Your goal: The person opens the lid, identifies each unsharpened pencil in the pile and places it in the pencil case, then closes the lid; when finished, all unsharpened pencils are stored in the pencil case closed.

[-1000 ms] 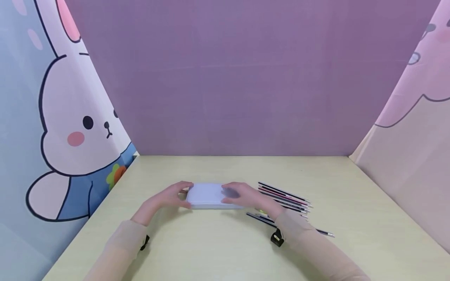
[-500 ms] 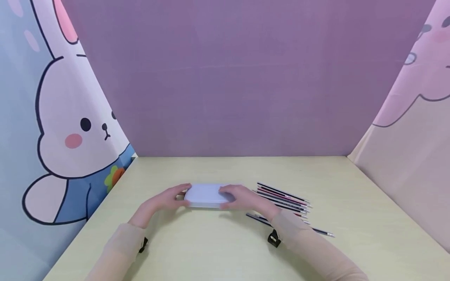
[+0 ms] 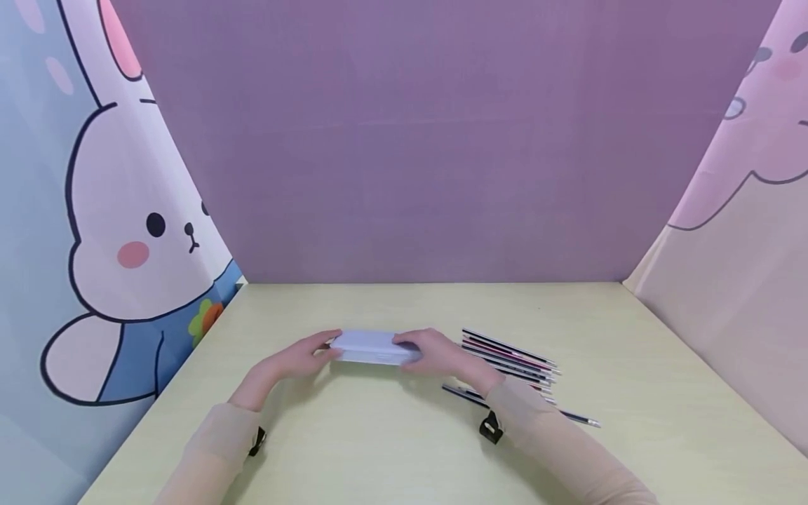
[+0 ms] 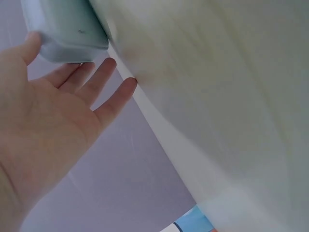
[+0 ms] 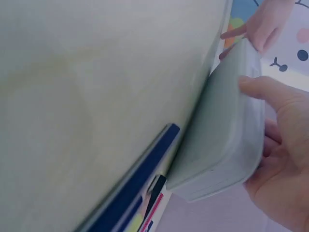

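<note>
Between the two hands is a white, round-cornered pencil case (image 3: 372, 341), its near long side tipped up off the table. My left hand (image 3: 307, 356) holds its left end. In the left wrist view, the thumb lies on one side of the case (image 4: 72, 36), while the other fingers reach behind and below it. At the right end, my right hand (image 3: 437, 353) grips the case with the thumb on the near side. The right wrist view shows the case's wide face (image 5: 207, 130) close to the tabletop, the fingers partly hidden behind it.
Several pencils (image 3: 505, 356) lie slantwise on the table to the right, some under the right forearm. One dark pencil (image 3: 463, 395) lies nearer the front. A purple panel (image 3: 429, 140) stands behind the table, with cartoon-printed sheets (image 3: 126, 280) at the sides.
The pencil case has gone from lying flat to tipped, its near side rising so that more of the front face shows. Both hands have shifted slightly left with it.
</note>
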Tool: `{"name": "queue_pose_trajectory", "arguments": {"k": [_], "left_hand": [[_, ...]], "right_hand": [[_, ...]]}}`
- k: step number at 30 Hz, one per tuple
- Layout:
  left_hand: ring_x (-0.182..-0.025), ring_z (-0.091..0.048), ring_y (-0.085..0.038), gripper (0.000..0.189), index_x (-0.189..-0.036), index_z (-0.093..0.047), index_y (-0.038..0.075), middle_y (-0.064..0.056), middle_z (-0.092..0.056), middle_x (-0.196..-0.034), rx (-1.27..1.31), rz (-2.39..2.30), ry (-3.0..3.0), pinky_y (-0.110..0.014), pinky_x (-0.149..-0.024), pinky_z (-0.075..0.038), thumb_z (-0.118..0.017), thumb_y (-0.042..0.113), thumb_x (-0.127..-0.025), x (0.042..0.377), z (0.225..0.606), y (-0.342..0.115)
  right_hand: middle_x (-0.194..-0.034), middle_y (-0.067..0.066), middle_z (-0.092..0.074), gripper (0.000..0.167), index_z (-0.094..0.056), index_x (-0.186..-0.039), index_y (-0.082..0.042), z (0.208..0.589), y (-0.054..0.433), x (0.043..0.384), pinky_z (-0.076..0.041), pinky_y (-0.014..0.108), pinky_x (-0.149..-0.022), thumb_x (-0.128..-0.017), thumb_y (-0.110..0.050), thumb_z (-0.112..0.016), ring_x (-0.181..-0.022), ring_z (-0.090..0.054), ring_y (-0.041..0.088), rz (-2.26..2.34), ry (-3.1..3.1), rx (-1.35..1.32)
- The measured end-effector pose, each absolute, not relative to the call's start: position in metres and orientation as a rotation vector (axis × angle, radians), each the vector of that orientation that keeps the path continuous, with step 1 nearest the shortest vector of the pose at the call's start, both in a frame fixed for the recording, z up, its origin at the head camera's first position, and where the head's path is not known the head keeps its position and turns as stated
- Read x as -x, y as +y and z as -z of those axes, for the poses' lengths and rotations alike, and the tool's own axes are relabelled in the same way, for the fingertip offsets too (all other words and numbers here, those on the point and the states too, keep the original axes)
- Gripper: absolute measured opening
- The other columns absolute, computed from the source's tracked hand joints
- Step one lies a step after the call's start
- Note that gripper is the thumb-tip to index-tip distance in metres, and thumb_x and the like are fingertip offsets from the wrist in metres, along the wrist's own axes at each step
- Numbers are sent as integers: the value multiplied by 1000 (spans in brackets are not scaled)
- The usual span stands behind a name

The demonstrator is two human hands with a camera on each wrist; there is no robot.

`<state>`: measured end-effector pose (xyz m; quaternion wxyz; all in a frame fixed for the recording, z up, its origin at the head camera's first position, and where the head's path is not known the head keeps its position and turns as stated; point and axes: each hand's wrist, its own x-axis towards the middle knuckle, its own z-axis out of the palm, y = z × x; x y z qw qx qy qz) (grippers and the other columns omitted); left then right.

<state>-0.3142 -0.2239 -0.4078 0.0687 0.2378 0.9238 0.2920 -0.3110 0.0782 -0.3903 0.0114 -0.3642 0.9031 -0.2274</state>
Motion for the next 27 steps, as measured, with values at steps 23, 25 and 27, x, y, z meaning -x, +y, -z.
{"name": "queue_pose_trajectory", "arguments": {"k": [23,25,27], "left_hand": [[-114,-57,-27,50,-125,-54,9,-13,-60,-121,-558,-1025,2782,-44,-96,-45,-49,49,-94,318,405,-216],[-113,-57,-26,51,-125,-53,10,-12,-61,-121,-544,-1013,2784,-45,-95,-45,-48,50,-94,319,405,-216],[-112,-55,-24,54,-128,-52,11,-10,-60,-122,-521,-989,2785,-45,-96,-44,-46,53,-94,319,405,-216]], "right_hand": [[-109,0,-68,36,-64,-120,-14,384,93,328,-46,23,-76,-85,-21,-68,-85,-58,6,888,2750,1180],[-110,-1,-68,36,-64,-120,-15,383,93,329,-46,23,-77,-85,-22,-67,-86,-58,6,904,2734,1165],[-111,-1,-68,37,-64,-121,-15,383,93,330,-46,23,-77,-85,-23,-67,-87,-58,6,909,2723,1157]]}}
